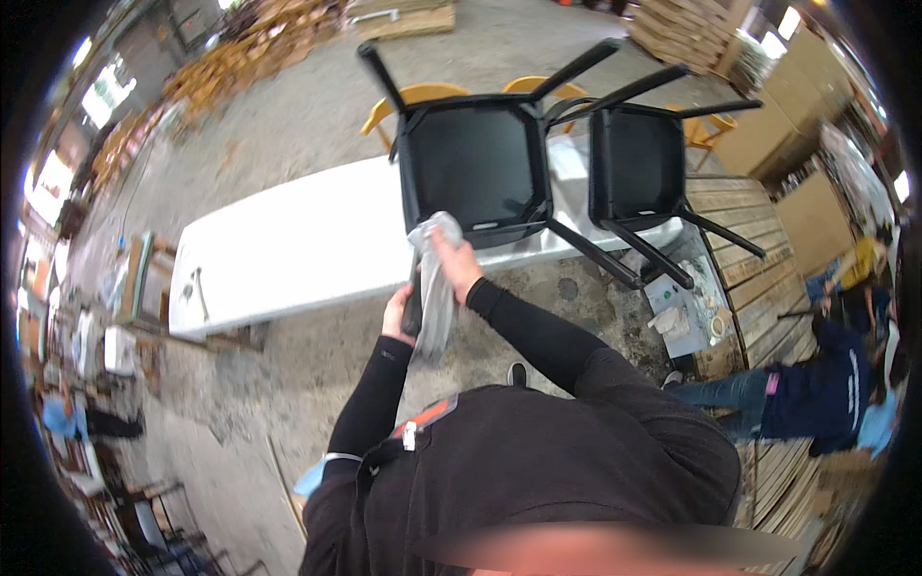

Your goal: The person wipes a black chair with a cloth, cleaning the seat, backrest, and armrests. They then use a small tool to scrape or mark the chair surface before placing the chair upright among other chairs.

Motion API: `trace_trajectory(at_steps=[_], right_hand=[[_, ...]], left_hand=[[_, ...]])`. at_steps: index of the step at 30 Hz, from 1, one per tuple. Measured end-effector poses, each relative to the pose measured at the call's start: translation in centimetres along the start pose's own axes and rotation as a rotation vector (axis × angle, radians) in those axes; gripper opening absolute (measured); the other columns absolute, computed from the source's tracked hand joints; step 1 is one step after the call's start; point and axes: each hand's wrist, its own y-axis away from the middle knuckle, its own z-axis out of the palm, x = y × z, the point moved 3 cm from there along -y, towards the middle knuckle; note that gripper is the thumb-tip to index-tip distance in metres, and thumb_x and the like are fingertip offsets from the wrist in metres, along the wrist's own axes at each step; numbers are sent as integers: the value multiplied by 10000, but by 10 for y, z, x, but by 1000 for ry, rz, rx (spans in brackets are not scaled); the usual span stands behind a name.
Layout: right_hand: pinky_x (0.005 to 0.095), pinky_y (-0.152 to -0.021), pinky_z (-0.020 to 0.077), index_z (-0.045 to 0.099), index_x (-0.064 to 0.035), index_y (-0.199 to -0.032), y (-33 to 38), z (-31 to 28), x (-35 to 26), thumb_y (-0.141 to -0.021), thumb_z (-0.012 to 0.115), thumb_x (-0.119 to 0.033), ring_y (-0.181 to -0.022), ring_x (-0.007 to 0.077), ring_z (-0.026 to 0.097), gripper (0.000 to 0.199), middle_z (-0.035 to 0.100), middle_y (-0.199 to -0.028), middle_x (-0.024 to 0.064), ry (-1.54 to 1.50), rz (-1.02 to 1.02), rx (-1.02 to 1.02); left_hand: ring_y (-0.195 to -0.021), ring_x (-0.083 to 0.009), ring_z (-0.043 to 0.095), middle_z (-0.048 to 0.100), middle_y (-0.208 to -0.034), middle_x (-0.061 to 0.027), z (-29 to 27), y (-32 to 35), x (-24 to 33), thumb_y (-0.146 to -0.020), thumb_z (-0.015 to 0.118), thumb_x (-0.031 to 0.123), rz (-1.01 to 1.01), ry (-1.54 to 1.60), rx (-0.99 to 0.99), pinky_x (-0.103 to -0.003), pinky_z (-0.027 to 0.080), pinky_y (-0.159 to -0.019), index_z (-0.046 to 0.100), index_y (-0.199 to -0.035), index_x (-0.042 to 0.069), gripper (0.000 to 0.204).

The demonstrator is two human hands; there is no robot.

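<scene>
An upturned black chair (477, 165) rests on the long white-topped table (298, 235), its legs in the air. My left hand (397, 315) is closed on the chair's near left leg, close to that leg's free end. Around the upper stretch of the same leg, my right hand (455, 264) presses a light grey cloth (437, 312), which hangs down beside the leg. Part of the leg is hidden behind the cloth and my fingers. To the right, a second upturned black chair (638, 161) stands with its legs up.
A metal tool (199, 293) lies on the table's left end. Yellow wooden chairs (416, 93) stand beyond the table. At right are a slatted wooden platform (744, 230), a low board with a tape roll (716, 327), and a person in dark blue (816, 389). Wood piles fill the back.
</scene>
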Motion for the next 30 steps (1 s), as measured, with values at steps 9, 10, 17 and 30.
trace_trajectory(at_steps=[9, 10, 17, 30], right_hand=[[331, -977, 405, 507, 82, -1259, -70, -165, -214, -909, 617, -505, -1100, 204, 536, 693, 571, -1190, 136, -391, -994, 625], [330, -982, 405, 483, 97, -1269, -66, -175, -247, -906, 638, -470, -1099, 216, 534, 691, 559, -1190, 137, -185, -1196, 755], [378, -797, 511, 680, 21, -1051, -120, -215, -384, -853, 711, -315, -857, 273, 672, 391, 694, -951, 172, 1007, -1160, 922], [366, -825, 567, 624, 25, -1117, -209, -266, -323, -949, 616, -227, -907, 263, 680, 303, 683, -876, 154, -818, -998, -536]], left_hand=[[-619, -185, 569, 582, -768, -49, -12, -4, 12, -967, 519, 336, -284, 24, -42, -333, 477, -548, 546, -1004, 75, 265], [-619, -180, 560, 575, -776, -47, -9, -5, 14, -971, 513, 332, -287, 15, -104, -326, 472, -545, 539, -1007, 74, 262], [-548, -123, 475, 509, -757, -15, 3, 1, 18, -946, 572, 255, -295, -230, -21, -283, 421, -487, 514, -1018, 102, 178], [-678, -191, 634, 659, -862, -75, 12, -4, 19, -933, 571, 156, -217, -342, 254, -298, 535, -631, 597, -1172, -16, 295]])
